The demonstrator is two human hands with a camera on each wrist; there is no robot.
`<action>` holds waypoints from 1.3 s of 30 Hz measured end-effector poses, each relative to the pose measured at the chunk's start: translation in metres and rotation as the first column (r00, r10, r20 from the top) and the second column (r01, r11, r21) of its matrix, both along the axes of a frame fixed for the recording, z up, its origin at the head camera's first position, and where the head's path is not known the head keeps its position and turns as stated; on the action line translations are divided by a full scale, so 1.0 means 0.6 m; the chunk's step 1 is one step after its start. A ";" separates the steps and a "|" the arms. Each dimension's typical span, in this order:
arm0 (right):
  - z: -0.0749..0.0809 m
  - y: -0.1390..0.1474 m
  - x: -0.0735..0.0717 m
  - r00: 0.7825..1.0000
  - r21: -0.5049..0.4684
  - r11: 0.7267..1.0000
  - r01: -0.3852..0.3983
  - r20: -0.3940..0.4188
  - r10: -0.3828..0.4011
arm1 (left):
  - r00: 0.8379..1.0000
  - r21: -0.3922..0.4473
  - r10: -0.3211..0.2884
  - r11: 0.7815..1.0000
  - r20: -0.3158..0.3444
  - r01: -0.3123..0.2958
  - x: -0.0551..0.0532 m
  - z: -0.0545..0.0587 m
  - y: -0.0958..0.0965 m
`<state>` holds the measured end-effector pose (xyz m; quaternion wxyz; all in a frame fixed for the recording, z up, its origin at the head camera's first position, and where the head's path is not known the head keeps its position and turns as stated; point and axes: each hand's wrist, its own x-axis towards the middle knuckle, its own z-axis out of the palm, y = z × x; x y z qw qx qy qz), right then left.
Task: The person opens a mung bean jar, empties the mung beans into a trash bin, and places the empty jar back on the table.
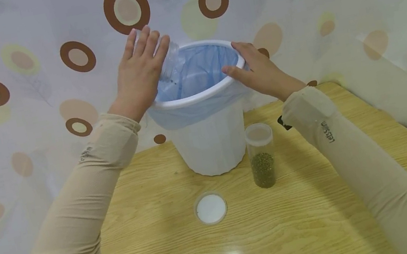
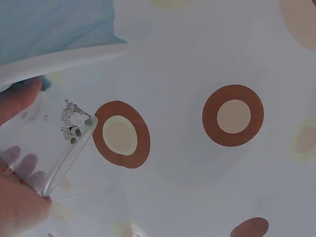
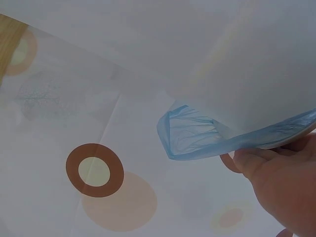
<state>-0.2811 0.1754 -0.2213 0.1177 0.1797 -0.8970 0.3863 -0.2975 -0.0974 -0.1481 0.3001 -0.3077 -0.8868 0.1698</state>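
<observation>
Curling round a clear, smooth, tilted jar [image 2: 42, 123], left hand [image 1: 140, 72] is gripping it, right hand [image 1: 261, 71] is clasping the curved rim [image 1: 198, 99] of a film-lined white bin [image 1: 212, 141]

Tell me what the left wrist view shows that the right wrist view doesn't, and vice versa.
Only the left wrist view shows the left hand gripping a transparent jar with dark specks. Only the right wrist view shows the right hand holding the white bin at its rim, and part of the wood-grain table. Both show part of that bin, its blue liner and the circle-patterned wall covering.
</observation>
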 end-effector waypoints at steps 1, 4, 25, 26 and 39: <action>0.000 0.000 0.001 1.000 -0.001 1.000 0.000 0.004 0.000 | 1.000 -0.002 -0.006 1.000 -0.003 0.006 0.000 0.000 0.000; 0.001 -0.001 0.002 1.000 -0.003 1.000 -0.001 0.014 0.002 | 1.000 -0.009 -0.020 1.000 -0.011 0.020 0.001 0.001 0.001; -0.003 0.000 -0.002 1.000 0.003 1.000 0.001 0.026 -0.001 | 0.996 -0.143 -0.084 0.986 -0.007 0.082 0.008 0.013 0.005; -0.003 0.000 -0.002 1.000 0.003 1.000 -0.001 0.026 0.001 | 0.997 -0.156 -0.081 0.984 0.010 0.081 0.008 0.012 0.006; -0.002 -0.002 0.003 1.000 0.008 1.000 0.003 0.031 -0.004 | 0.992 -0.072 -0.100 0.993 -0.078 0.095 0.006 0.026 -0.004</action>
